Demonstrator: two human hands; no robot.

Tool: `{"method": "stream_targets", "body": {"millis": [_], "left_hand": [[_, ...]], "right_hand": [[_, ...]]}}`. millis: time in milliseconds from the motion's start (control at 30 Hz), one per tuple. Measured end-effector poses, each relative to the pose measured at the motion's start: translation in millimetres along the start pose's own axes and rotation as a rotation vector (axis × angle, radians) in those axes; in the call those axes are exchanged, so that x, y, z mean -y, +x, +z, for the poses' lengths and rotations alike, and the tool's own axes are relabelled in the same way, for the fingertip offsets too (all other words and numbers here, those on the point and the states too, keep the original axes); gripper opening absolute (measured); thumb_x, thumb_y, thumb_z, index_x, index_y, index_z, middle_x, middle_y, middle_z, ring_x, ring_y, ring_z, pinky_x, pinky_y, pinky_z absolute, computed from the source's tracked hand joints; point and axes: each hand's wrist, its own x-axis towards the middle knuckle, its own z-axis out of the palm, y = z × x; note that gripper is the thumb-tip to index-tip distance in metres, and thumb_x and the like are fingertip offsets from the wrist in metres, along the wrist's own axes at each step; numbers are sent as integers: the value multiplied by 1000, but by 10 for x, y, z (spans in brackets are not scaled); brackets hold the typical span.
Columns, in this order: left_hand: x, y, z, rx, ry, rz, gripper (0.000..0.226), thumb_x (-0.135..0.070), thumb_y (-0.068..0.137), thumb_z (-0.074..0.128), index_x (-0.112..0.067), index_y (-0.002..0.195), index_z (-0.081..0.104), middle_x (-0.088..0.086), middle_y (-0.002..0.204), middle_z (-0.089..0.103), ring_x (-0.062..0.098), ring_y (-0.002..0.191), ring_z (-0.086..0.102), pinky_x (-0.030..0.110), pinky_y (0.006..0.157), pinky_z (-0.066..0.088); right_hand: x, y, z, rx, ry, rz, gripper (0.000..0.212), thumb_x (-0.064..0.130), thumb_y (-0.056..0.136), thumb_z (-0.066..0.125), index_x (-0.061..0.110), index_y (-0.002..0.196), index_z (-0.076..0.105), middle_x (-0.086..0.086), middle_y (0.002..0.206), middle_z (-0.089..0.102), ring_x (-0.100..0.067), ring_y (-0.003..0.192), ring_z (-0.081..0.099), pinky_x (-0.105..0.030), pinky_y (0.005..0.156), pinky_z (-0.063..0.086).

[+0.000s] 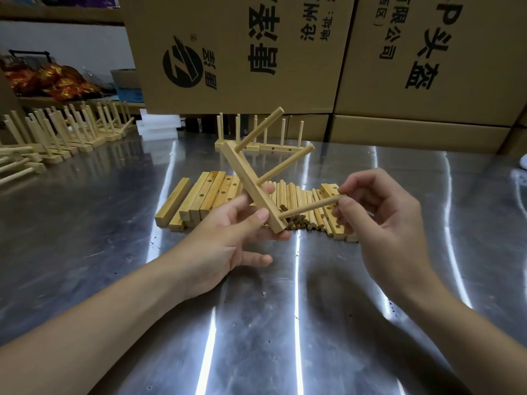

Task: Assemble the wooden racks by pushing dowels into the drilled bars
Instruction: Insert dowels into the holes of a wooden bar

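My left hand (pixel 228 238) grips a square wooden bar (pixel 248 181), tilted, above the metal table. Two dowels stick out of the bar's upper part, pointing up and right. A third dowel (pixel 310 207) sits with one end at the bar's lowest hole; my right hand (pixel 382 220) pinches its free end between thumb and fingers. Beneath the hands lie a row of loose drilled bars (pixel 205 195) and a pile of loose dowels (pixel 299 201).
A finished rack (pixel 265 143) with upright dowels stands behind the pile. Several more finished racks (pixel 57 132) line the table's far left. Large cardboard boxes (pixel 313 52) wall off the back. The shiny table (pixel 256 323) stretches toward me.
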Motion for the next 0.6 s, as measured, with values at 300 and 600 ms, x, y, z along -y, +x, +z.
{"method": "stream_targets", "body": {"millis": [300,600], "left_hand": [[30,20,-52,-26,106,31,36,-15,105,59,-21,140,65,3,118,77,26,107,76,29,66,60],[68,19,-84,-39,180,85,33,-22,98,70,-25,131,72,9,120,77,30,108,77,29,68,63]], "right_hand": [[11,45,-62,112,-32,15,11,23,97,74,18,105,70,-4,87,77,-24,80,75,-33,65,58],[-41,134,-188,222,-50,76,10,29,94,72,20,99,73,-3,83,80,-19,75,77,-24,61,58]]}}
